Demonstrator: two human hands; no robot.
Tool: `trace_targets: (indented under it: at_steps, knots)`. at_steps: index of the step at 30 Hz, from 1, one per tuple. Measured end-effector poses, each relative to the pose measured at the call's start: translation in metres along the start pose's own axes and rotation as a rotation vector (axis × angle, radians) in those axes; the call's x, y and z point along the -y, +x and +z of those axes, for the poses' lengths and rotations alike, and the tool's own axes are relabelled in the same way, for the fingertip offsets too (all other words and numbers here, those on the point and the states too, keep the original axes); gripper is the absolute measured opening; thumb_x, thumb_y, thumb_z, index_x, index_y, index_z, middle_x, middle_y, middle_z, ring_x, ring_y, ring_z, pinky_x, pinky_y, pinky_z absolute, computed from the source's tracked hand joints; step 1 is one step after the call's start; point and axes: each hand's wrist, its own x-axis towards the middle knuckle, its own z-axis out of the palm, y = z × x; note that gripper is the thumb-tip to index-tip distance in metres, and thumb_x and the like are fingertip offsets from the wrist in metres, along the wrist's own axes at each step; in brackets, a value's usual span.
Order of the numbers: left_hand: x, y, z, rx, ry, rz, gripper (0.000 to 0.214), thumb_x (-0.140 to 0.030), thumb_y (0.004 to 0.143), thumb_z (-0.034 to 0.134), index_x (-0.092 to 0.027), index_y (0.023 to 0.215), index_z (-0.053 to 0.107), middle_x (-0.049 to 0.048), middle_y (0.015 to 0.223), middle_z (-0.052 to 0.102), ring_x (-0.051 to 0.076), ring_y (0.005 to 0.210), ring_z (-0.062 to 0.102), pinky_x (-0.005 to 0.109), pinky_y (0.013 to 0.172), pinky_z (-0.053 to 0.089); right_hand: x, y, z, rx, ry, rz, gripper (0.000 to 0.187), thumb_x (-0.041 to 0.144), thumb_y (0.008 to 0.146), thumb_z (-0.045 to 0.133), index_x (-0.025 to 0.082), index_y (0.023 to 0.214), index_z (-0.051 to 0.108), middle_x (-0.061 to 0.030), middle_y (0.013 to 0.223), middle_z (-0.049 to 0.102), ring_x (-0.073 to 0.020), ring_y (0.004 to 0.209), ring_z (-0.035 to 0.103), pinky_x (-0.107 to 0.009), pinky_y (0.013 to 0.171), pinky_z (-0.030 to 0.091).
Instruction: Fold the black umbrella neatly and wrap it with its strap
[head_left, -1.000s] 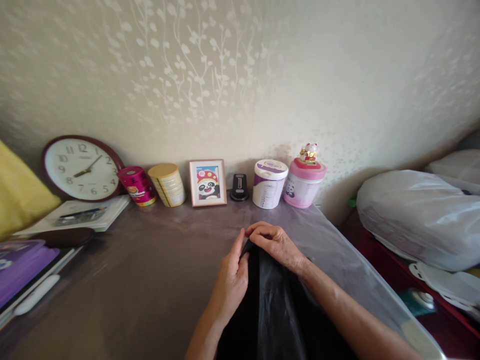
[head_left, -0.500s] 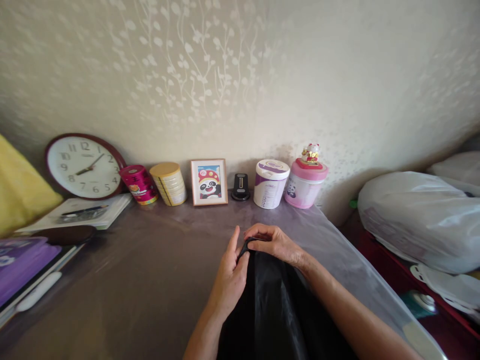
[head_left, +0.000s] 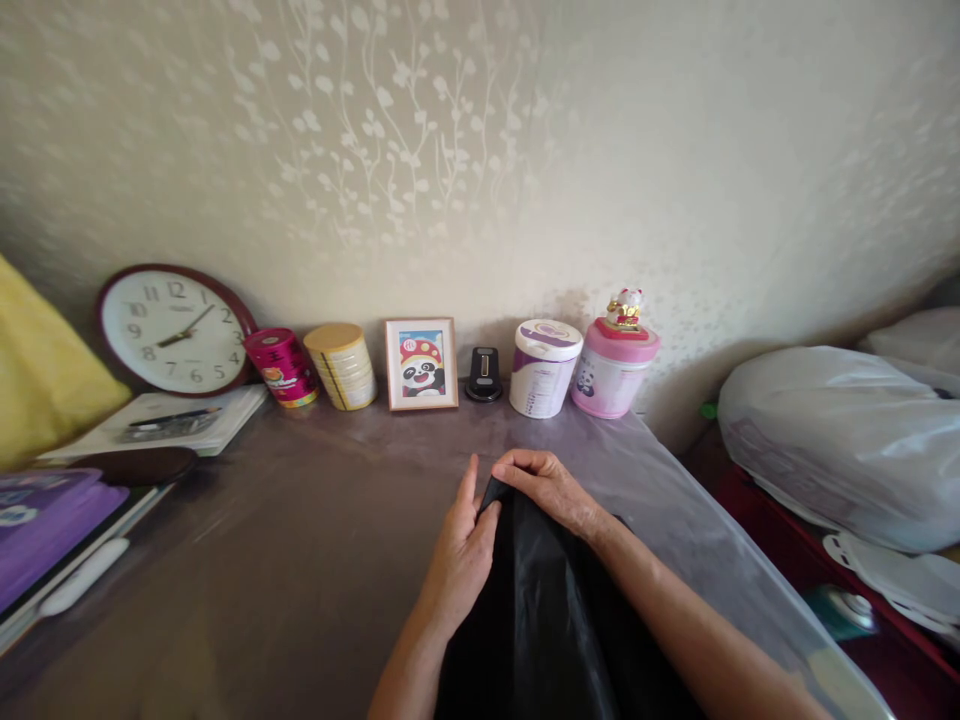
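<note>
1 black plastic sheet [head_left: 555, 610]: at the lower middle of the view, narrow and folded at its upper corner, widening down to the bottom edge; how much of it rests on the table [head_left: 300, 540] cannot be told.
Left hand [head_left: 459, 560]: thumb and fingers nearly together, the sheet's left upper edge pinched between them; 1 finger points up.
Right hand [head_left: 547, 485]: thumb and bent fingers closed in a pinch on the top of the fold, just beside the left fingertips; the forearm crosses above the sheet.
Clock [head_left: 176, 335]: against the wall [head_left: 675, 150], short hand near 8, long hand between 1 and 2.
Cans: 2, 1 magenta can [head_left: 282, 367] beside the clock, 1 yellow-lidded can [head_left: 341, 370] to its right.
Picture frame [head_left: 422, 365]: upright, showing a panda in a red cap.
Black stand [head_left: 484, 376]: between the frame and the white-and-purple tub [head_left: 544, 372].
Pink-lidded tub [head_left: 611, 375]: at the right end of the row, a cat figurine [head_left: 624, 309] on its lid.
Pen [head_left: 176, 416]: on papers [head_left: 225, 420] below the clock.
White plastic bag [head_left: 840, 440]: beyond the table's right edge.
</note>
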Motion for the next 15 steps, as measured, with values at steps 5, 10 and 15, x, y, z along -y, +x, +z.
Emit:
trace_targets:
  at_steps: [5, 10, 15]
  knots:
    - [0.004, 0.0, -0.001, -0.042, 0.042, -0.015, 0.063, -0.039, 0.087, 0.046, -0.026, 0.142, 0.019, 0.0063, 0.148, 0.027, 0.025, 0.132, 0.032, 0.04, 0.107, 0.031, -0.003, 0.004, 0.004, -0.02, -0.134, -0.068, 0.024, 0.04, 0.077, 0.061, 0.017, 0.075, 0.065, 0.0019, 0.07, 0.06, -0.012, 0.07, 0.053, -0.024, 0.07, 0.042]
    - [0.011, 0.004, -0.008, -0.095, 0.105, 0.007, 0.06, -0.044, 0.085, 0.049, -0.023, 0.138, 0.03, 0.0076, 0.146, 0.032, 0.024, 0.131, 0.034, 0.04, 0.108, 0.028, -0.005, 0.011, 0.003, -0.195, -0.273, -0.111, 0.032, 0.043, 0.086, 0.046, 0.018, 0.081, 0.066, -0.0003, 0.078, 0.064, -0.0145, 0.079, 0.057, -0.027, 0.078, 0.042]
    - [0.013, 0.003, -0.022, -0.094, 0.109, -0.066, 0.059, -0.047, 0.084, 0.049, -0.018, 0.133, 0.036, 0.0129, 0.126, 0.055, 0.026, 0.114, 0.054, 0.043, 0.098, 0.039, -0.003, 0.006, -0.014, -0.393, -0.418, -0.115, 0.033, 0.046, 0.085, 0.045, 0.018, 0.086, 0.064, -0.0031, 0.081, 0.065, -0.0166, 0.078, 0.058, -0.029, 0.075, 0.044]
